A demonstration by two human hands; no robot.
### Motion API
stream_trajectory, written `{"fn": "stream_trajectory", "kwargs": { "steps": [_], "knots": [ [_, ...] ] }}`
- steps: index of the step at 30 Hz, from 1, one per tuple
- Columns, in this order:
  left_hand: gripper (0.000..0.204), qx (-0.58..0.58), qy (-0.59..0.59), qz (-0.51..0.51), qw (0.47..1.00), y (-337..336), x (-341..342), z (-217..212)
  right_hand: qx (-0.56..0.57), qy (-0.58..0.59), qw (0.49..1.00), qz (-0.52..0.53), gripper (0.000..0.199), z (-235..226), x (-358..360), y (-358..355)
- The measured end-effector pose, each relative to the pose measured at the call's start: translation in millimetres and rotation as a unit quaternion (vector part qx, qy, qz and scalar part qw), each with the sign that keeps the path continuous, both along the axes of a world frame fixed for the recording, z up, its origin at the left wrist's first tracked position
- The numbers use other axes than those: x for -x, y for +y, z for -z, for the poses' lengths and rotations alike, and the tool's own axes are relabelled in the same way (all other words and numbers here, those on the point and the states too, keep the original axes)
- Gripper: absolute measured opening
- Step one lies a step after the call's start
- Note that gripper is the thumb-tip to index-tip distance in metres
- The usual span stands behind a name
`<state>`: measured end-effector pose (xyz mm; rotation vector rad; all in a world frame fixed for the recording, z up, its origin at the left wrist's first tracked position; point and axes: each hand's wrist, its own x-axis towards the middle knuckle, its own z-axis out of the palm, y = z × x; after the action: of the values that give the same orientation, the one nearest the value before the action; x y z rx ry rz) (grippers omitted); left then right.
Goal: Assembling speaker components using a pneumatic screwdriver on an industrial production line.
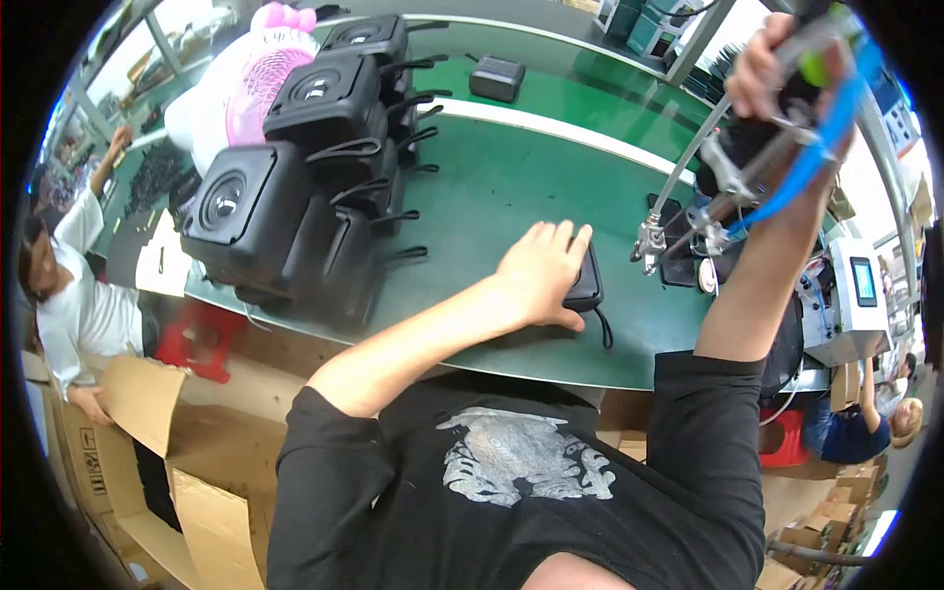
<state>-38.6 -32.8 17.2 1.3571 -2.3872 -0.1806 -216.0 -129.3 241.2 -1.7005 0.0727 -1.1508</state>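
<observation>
On the green bench in front of me lies a small black box-shaped speaker (588, 282) with a wrist strap hanging off its near corner. My left hand (539, 275) covers its left part, fingers across the far side and thumb by the near edge, holding it against the bench. Raised at the upper right, my right hand (762, 74) is wrapped round the dark body of a power screwdriver (808, 69). A blue hose (836, 138) runs along it. Its metal nozzle (649, 244) points down, to the right of the speaker and apart from it. Motion blurs the tool's upper end.
Stacked black speakers (241, 211) with straps stand at the left, beside a pink and white fan (270, 93). Another black case (497, 79) lies at the back. A white control box (851, 300) sits at the right. Co-workers and cardboard boxes (211, 521) flank the bench.
</observation>
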Motion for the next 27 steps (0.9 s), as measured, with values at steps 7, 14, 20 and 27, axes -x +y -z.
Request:
{"fn": "stream_trajectory", "kwargs": {
  "steps": [7,14,20,27],
  "knots": [
    [0.098,-0.046,0.037,-0.045,0.997,-88,7,-34,-0.031,-0.038,0.977,0.207,0.037,59,11,-19],
    [0.102,0.094,0.092,-0.083,0.988,-231,29,-30,0.051,-0.037,0.963,0.26,0.034,61,2,-23],
    [0.1,0.116,0.046,-0.046,0.991,-261,67,-28,0.068,-0.078,0.961,0.257,0.045,58,3,-20],
    [0.098,0.096,0.023,-0.019,0.995,-264,86,9,0.098,-0.08,0.958,0.257,0.049,56,4,-25]
  ]
}}
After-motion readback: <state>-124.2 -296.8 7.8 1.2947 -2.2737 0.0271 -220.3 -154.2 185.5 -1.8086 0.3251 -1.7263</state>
